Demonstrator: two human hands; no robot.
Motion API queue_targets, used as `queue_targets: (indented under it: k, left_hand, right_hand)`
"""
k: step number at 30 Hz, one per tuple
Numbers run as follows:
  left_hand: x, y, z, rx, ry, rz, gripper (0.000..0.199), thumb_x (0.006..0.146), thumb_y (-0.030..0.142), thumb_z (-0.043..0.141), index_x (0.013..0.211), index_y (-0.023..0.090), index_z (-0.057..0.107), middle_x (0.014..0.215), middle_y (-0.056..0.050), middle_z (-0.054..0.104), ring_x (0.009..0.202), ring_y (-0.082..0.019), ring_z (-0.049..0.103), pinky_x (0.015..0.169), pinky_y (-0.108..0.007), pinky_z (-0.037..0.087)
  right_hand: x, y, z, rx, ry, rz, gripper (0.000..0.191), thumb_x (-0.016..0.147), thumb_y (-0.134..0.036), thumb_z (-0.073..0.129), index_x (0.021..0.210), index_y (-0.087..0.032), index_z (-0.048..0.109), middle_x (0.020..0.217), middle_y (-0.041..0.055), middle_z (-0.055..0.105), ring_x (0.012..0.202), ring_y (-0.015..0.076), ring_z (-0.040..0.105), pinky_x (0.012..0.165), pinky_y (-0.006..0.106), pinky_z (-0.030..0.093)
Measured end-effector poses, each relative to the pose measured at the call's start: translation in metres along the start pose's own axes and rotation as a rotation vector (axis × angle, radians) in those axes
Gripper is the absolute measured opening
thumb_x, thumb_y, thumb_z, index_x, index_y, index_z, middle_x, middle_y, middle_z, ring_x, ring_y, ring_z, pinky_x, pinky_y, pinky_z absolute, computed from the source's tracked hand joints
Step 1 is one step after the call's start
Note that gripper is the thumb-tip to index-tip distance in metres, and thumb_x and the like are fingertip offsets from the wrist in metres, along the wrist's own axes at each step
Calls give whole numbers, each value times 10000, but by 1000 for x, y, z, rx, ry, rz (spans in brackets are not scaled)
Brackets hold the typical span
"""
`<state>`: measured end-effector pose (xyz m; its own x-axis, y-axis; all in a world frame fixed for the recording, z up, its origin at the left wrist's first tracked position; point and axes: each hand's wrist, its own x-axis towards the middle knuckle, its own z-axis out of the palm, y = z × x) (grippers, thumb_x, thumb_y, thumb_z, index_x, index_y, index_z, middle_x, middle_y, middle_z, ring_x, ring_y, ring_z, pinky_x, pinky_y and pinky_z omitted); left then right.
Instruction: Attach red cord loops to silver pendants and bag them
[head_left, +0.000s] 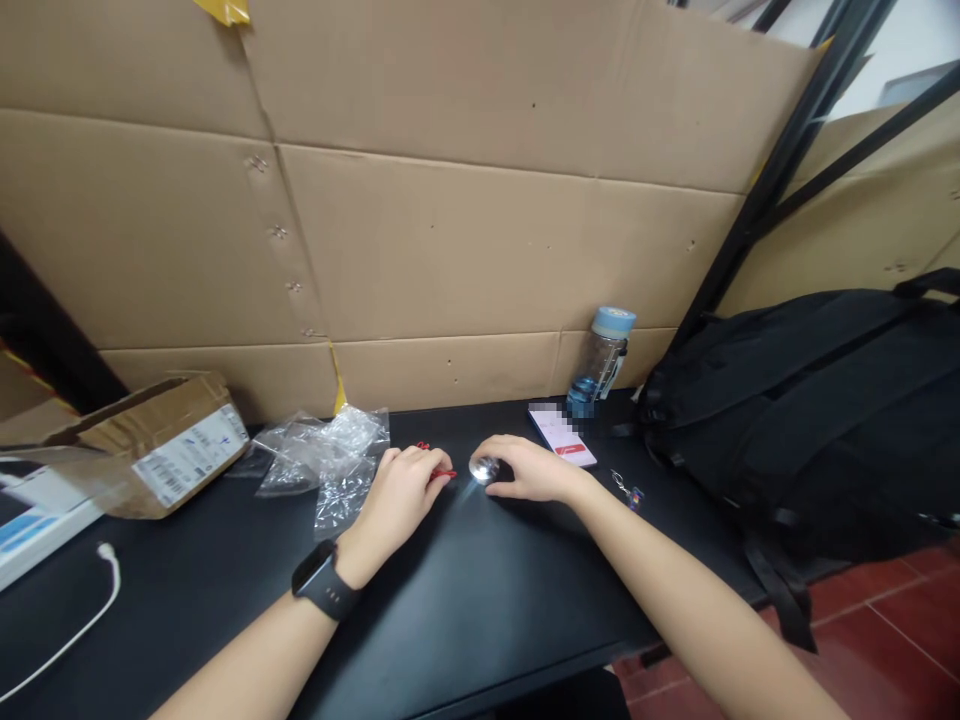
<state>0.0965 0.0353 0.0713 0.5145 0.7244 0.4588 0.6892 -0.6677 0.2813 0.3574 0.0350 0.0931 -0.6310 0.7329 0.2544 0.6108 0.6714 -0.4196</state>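
Note:
My left hand [407,488] rests over the black tabletop, its fingers curled around a thin red cord [445,473]. Bits of the cord show beyond the fingertips and behind the knuckles; the rest is hidden under the hand. A hand's width to the right, my right hand [525,466] grips a shiny round clear object [482,468] between thumb and fingers. The object gleams brightly, and a streak of light lies on the table below it. Crumpled clear plastic bags [322,455] lie just left of my left hand.
Behind the black table [465,620] stands a cardboard wall [450,250]. At left are an open cardboard box [180,450] and a white cable [105,590]. To the right are a phone [562,437], a water bottle [598,360], a keychain [628,492] and a black backpack [810,420].

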Motion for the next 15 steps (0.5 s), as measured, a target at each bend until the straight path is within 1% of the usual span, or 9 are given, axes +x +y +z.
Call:
queue_targets:
  k: [3, 7, 10, 12, 15]
  left_hand:
    - [1, -5, 1, -37, -7, -28, 119, 958, 259, 614, 1007, 272, 722, 958, -16, 765, 948, -224, 667, 854, -363, 372]
    - [3, -9, 2, -62, -18, -43, 177, 984, 283, 578, 946, 258, 748, 968, -39, 766, 935, -227, 660, 876, -367, 380]
    - [2, -5, 0, -53, 1, -73, 211, 1010, 283, 528, 927, 238, 716, 970, -37, 743, 936, -218, 636, 879, -370, 361]
    - [1, -1, -4, -36, 23, -93, 223, 1024, 290, 496, 927, 231, 688, 961, -31, 719, 944, -216, 614, 880, -374, 348]
    - [1, 5, -7, -45, 40, -121, 224, 1034, 307, 470, 946, 229, 660, 990, -27, 681, 976, -214, 592, 900, -385, 341]
  right_hand:
    - [-1, 7, 4, 3, 66, 44, 419, 812, -237, 773, 1220, -223, 674, 1171, 91, 692, 1084, 248, 646, 983, 403, 497]
    - [-2, 15, 2, 34, 82, 64, 512, 751, -163, 777, 1246, -210, 656, 1132, 88, 684, 1015, 235, 653, 935, 393, 521]
    - [-2, 13, 3, 22, 95, 59, 583, 740, -184, 792, 1300, -216, 633, 1225, 109, 655, 1130, 263, 621, 1003, 435, 495]
    - [-2, 11, 5, 21, 90, 61, 555, 776, -220, 786, 1309, -220, 631, 1239, 111, 662, 1136, 264, 623, 1012, 445, 491]
    - [-2, 10, 6, 28, 73, 73, 457, 810, -226, 775, 1253, -219, 661, 1165, 93, 700, 1041, 245, 658, 965, 427, 519]
